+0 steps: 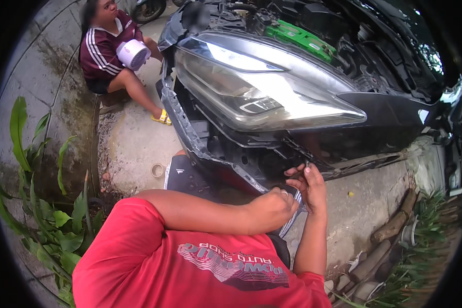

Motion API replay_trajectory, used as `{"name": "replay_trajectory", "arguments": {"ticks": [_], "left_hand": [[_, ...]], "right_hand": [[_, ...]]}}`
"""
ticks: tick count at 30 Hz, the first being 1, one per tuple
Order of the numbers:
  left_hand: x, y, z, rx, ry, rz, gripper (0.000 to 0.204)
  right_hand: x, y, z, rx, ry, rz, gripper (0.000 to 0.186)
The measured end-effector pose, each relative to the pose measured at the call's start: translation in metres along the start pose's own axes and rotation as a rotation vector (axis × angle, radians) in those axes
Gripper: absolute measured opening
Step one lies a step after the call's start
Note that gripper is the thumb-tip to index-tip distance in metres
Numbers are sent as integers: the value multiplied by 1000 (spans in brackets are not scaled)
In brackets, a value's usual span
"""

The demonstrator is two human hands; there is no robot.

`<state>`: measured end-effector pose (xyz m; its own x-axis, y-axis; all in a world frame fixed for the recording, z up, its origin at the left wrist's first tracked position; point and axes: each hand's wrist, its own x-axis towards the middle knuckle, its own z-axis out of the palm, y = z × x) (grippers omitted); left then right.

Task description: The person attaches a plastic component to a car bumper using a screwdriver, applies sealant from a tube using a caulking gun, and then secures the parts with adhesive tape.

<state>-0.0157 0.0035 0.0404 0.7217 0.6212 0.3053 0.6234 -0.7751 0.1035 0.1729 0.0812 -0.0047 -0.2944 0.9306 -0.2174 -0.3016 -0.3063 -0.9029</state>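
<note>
Curving below the headlight (272, 95), bumper (194, 145) looks light, bendy, thin-edged; rim seems the best hold. Left hand (273, 211) by its near end: fingers curled together, can't tell if holding anything. Right hand (311, 189) near fender (390, 113) edge: fingers partly apart, pinch unclear. Likely elbow room over concrete (364, 205), right; person (105, 49) sits left.

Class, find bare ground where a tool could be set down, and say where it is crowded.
Bare concrete shows between the wall and the car, bordered by the yellow sandal and the round ring. Another patch lies right of the right hand, between the car and the logs. It is crowded around the left hand, between car and red shirt.
</note>
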Motion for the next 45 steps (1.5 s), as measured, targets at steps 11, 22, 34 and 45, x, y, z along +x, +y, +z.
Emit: {"name": "replay_trajectory", "arguments": {"ticks": [11, 22, 34, 45], "left_hand": [[2, -2, 5, -15, -2, 22, 19], [1, -4, 1, -6, -26, 33, 19], [4, -6, -3, -4, -44, 52, 24], [22, -56, -119, -457, 133, 186, 70]], "right_hand": [[5, -4, 0, -79, 154, 170, 22], [7, 17, -3, 7, 109, 75, 26], [10, 14, -6, 69, 162, 134, 28], [17, 23, -12, 443, -158, 183, 27]]}}
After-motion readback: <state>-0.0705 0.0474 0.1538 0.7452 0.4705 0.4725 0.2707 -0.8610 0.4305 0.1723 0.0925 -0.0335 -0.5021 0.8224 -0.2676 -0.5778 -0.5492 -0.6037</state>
